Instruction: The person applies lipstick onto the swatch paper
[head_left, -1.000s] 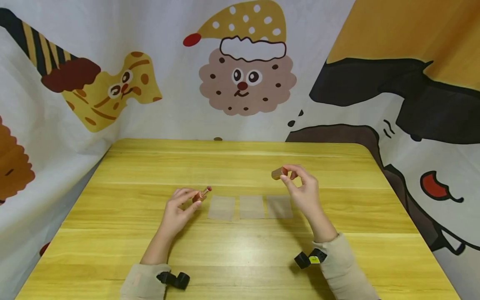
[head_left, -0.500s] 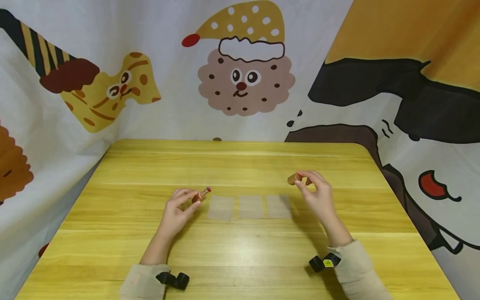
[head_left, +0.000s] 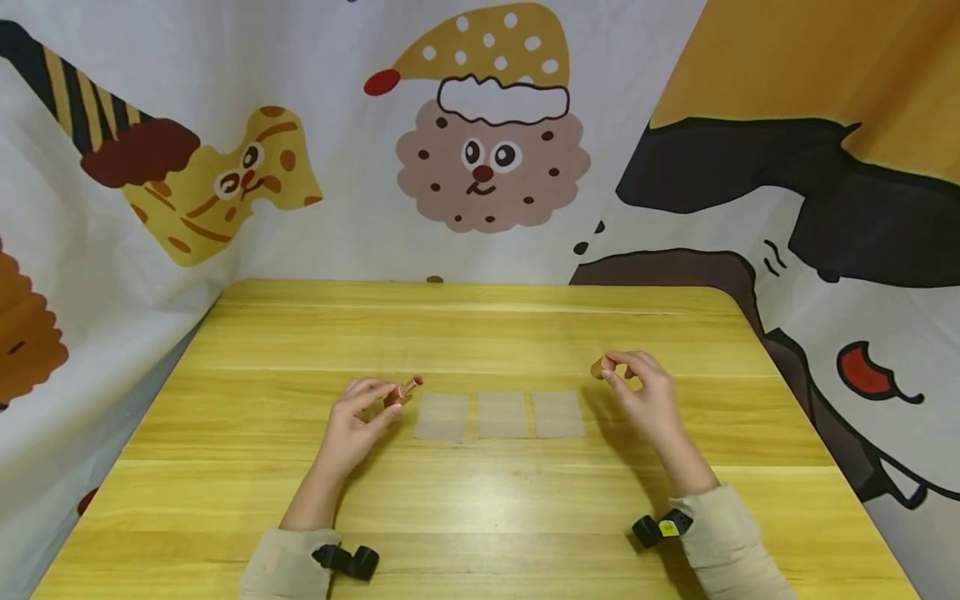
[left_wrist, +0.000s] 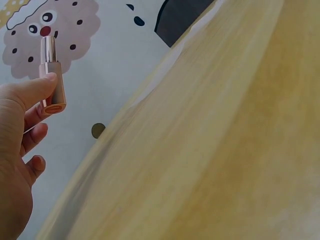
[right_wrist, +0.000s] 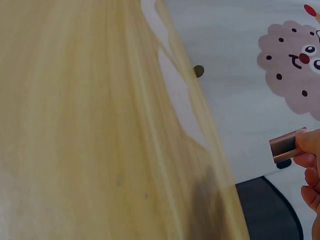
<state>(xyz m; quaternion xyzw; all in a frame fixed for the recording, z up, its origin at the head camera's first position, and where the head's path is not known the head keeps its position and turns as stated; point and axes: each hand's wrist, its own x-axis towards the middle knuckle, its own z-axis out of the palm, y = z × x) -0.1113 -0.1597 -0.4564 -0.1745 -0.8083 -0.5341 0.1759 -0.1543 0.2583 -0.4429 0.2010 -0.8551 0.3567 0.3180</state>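
Observation:
My left hand (head_left: 354,423) pinches the base of a lipstick (head_left: 405,390) between thumb and fingers. The lipstick is uncapped, its red tip pointing up and to the right in the head view. In the left wrist view the lipstick (left_wrist: 53,80) shows a rose-gold base and a shiny inner tube. Over on the right, my right hand (head_left: 651,402) pinches the lipstick cap (head_left: 598,367) above the table. The right wrist view shows the cap (right_wrist: 285,146) as a short metallic tube, held at one end by thumb and fingers.
Three pale square sheets lie in a row between the hands: a left sheet (head_left: 442,417), a middle sheet (head_left: 502,415) and a right sheet (head_left: 558,414). The wooden table (head_left: 480,517) reaches back to a white cartoon-printed curtain (head_left: 345,242).
My right hand has moved right and slightly nearer with the cap, away from the lipstick. My left hand has stayed in place with the lipstick.

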